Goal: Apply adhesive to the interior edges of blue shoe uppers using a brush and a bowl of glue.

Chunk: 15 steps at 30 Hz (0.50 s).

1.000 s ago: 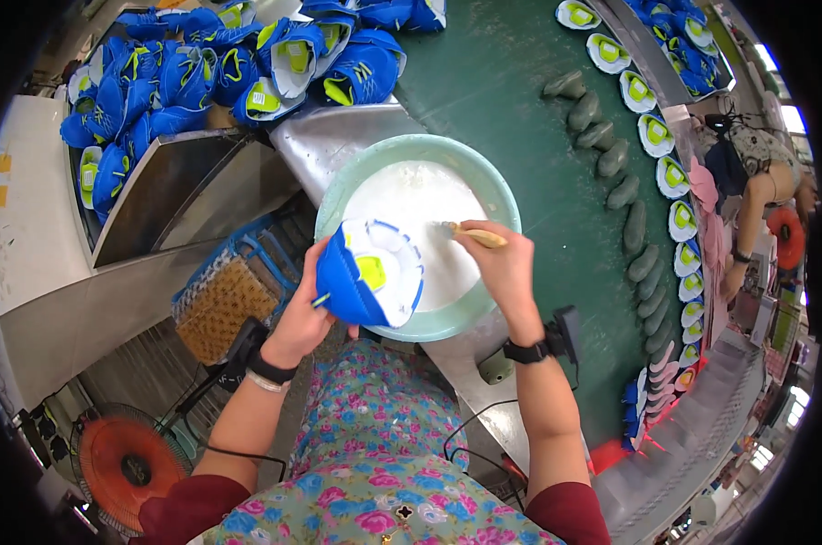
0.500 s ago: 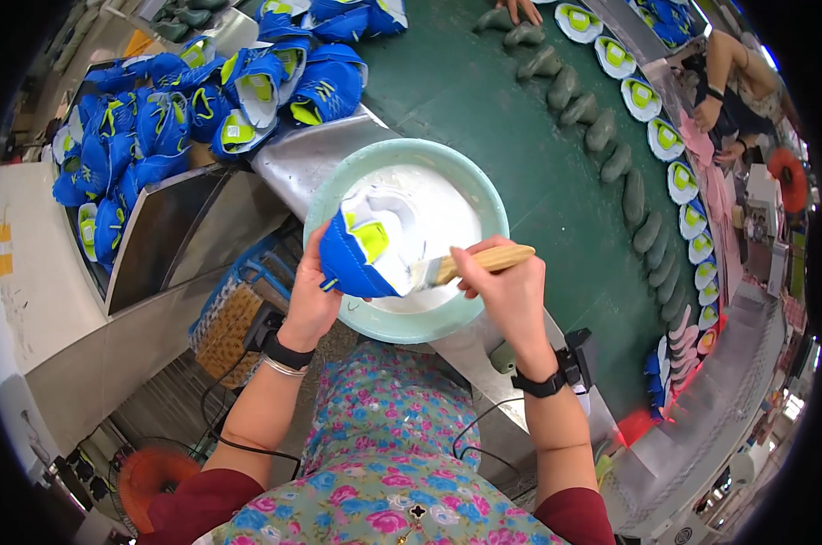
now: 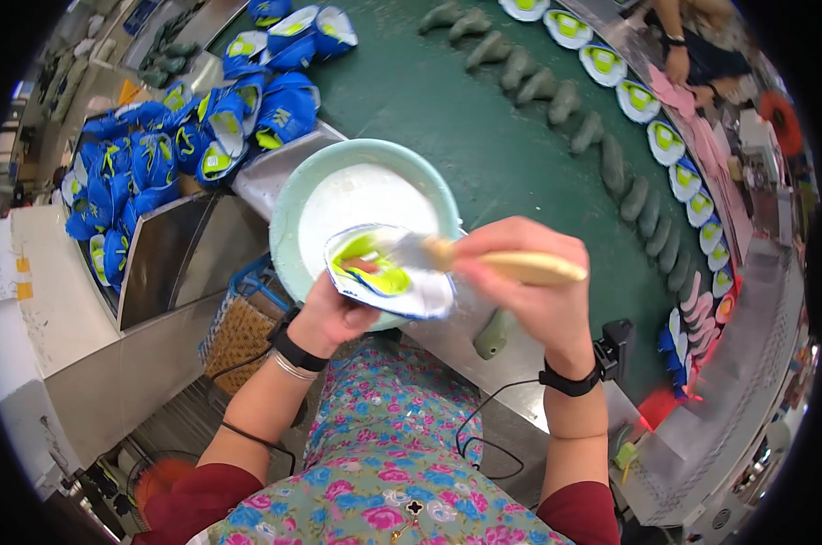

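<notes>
Overhanging the basin rim (image 3: pixel 286 213), the shoe upper (image 3: pixel 413 289) seemingly touches the brush (image 3: pixel 441 254).

bright, even light; brush bristles (image 3: pixel 413 252) motion-blurred; edges bend, corners black.

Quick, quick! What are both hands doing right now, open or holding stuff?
Left hand: closed, holding a blue-and-white shoe upper.
Right hand: closed, holding a brush by its wooden handle.

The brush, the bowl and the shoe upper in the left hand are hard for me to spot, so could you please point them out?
Brush (image 3: pixel 536 266): head view, on its wooden handle.
Bowl (image 3: pixel 286 216): head view, on its green wall.
Shoe upper (image 3: pixel 391 281): head view, on its yellow-green lining.
</notes>
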Available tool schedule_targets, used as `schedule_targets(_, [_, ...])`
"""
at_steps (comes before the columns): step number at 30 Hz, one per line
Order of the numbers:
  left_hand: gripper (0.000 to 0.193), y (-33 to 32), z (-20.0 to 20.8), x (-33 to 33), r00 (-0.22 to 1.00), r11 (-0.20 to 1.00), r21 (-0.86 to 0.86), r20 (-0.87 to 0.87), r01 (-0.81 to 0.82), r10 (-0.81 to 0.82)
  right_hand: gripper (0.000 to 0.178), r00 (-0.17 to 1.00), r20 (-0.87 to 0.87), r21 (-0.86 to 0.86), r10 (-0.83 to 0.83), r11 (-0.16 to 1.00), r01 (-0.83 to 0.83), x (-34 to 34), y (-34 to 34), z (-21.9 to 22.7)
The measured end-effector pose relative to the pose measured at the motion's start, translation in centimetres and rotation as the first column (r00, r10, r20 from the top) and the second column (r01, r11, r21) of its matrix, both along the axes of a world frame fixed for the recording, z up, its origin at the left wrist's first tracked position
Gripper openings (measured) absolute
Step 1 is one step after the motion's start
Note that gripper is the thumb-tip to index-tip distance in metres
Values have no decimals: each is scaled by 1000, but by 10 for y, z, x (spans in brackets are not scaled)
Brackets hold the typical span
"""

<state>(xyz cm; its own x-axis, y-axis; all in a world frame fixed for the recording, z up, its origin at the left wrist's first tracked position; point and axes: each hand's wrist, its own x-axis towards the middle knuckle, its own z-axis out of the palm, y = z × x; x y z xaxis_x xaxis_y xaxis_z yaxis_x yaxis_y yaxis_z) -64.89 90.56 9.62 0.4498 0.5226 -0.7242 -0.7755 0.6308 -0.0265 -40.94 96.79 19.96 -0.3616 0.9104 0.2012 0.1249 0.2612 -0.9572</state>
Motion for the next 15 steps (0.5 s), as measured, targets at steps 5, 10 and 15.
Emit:
schedule_targets(5, [31,-6,31,114,967,975,39,122,220,-223,9,999,-49,19,-13,1000,14,84,-18,6])
schedule_targets(10, [35,-20,45,264,854,892,-32,-272,452,-443,9,857,117,-433,-501,752,498,268,-121,-31])
schedule_targets(15, [42,-30,-34,383,759,694,328,-404,641,-510,11,366,170,-519,-915,232,822,397,-250,-45])
